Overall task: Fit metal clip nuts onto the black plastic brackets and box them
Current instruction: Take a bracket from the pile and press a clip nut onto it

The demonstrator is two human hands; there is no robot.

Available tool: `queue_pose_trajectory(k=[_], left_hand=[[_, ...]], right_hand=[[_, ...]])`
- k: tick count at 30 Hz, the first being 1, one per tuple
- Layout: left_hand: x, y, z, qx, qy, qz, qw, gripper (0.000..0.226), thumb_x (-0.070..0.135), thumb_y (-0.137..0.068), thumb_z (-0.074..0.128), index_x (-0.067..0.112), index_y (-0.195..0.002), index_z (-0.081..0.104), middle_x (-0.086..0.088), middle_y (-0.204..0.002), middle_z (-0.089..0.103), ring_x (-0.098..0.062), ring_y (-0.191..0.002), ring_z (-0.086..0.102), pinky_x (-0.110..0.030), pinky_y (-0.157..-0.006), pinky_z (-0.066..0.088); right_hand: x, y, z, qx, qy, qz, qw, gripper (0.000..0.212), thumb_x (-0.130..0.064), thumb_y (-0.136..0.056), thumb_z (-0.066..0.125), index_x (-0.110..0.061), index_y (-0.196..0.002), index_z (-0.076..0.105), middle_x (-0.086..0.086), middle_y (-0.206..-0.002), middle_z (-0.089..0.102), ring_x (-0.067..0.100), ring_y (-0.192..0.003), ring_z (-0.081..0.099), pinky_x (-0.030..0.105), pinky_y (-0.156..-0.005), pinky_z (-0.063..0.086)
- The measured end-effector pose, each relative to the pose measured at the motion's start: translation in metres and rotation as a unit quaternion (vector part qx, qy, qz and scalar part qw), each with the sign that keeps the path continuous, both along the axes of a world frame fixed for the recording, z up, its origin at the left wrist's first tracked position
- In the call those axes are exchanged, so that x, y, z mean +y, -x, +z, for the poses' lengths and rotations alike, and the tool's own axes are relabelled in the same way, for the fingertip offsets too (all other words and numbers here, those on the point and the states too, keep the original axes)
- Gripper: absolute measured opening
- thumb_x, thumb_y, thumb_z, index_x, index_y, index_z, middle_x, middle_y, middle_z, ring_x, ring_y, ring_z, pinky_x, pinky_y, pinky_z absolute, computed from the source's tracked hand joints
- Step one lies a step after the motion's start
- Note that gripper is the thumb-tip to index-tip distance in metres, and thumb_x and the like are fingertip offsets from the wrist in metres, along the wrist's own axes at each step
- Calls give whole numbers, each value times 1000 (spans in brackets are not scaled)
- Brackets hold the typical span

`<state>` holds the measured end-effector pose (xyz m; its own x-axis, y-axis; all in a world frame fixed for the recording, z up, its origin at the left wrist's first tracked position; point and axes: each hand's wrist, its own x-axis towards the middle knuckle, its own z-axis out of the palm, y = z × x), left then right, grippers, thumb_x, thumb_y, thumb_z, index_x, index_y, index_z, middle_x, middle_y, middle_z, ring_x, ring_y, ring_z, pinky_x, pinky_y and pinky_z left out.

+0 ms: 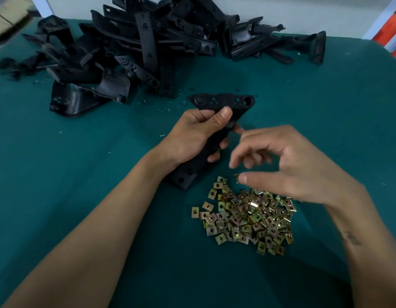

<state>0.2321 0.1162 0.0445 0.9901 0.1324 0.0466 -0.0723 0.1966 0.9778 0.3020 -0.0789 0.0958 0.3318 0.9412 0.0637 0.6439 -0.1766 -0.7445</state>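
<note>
Left hand (193, 134) grips a black T-shaped bracket (223, 103) at frame center, fingers and thumb curled round its stem. Right hand (288, 165) hovers blurred over the brass-colored clip nut pile (248, 216), lower center; thumb and forefinger seem to pinch one clip nut (237, 177), hard to tell. Heap of black brackets (137, 45) across the top, on the teal table cloth (59, 174). Plastic shavings (163, 108) near the heap.

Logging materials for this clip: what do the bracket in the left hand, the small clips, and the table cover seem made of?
Bracket: matte black moulded plastic, with moulded holes. Clips: thin stamped metal, shiny yellowish plating, likely zinc. Table cover: teal, dull, probably fabric.
</note>
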Motion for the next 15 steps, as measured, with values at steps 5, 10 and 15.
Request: queue_pose_trajectory(k=[5,10,15], left_hand=[[-2,5,1,1,0,13,1000,52,20,-111,35,-29,-113,52,6,-62,68,-7,-41,51,-21,-39,40],[-3,2,0,13,19,48,999,46,24,-109,43,-19,-106,59,-7,-87,73,-13,-51,52,-22,-39,39],[1,2,-5,14,7,59,998,46,33,-100,51,-12,-103,62,-11,-96,72,-16,-58,52,-27,-45,38]], right_hand=[[15,18,-10,-71,77,-1,995,16,-29,-81,84,-29,-95,76,-13,-87,62,13,-77,58,39,-63,49],[24,34,-13,-168,137,31,976,14,-45,-87,75,-37,-98,70,-24,-108,57,-9,-107,49,23,-75,41],[28,41,-13,-185,158,38,969,15,-45,-91,70,-35,-89,59,-20,-99,50,3,-96,46,29,-76,46]])
